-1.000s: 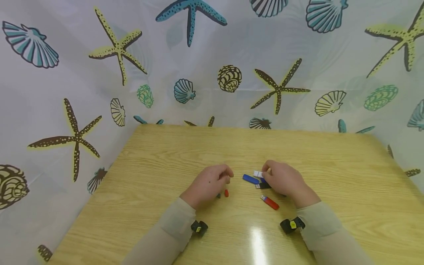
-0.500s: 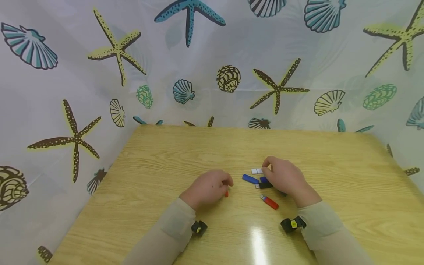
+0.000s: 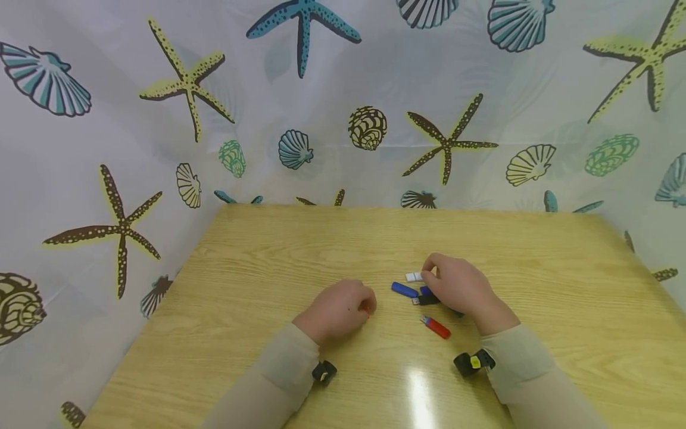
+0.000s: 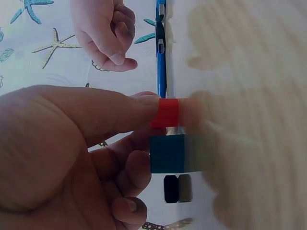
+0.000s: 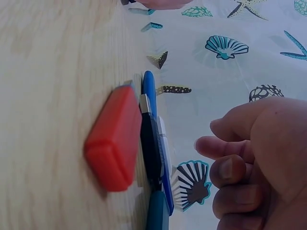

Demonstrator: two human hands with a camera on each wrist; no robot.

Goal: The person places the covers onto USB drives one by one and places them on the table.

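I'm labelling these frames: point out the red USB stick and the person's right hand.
Red USB stick (image 3: 437, 328): head view, middle of its red body.
Right hand (image 3: 461, 288): head view, middle of its back.

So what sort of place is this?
Perhaps an indoor filming nook: a wood-grain table, a shell-and-starfish cloth along its back and sides, and a black gadget at each wrist.

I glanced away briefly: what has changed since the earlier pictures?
The left hand has come down and now pinches the small red piece. The white stick has shifted slightly forward; the right hand, holding nothing now, may have let it go. The leftmost blue stick, black stick and red stick stayed put.
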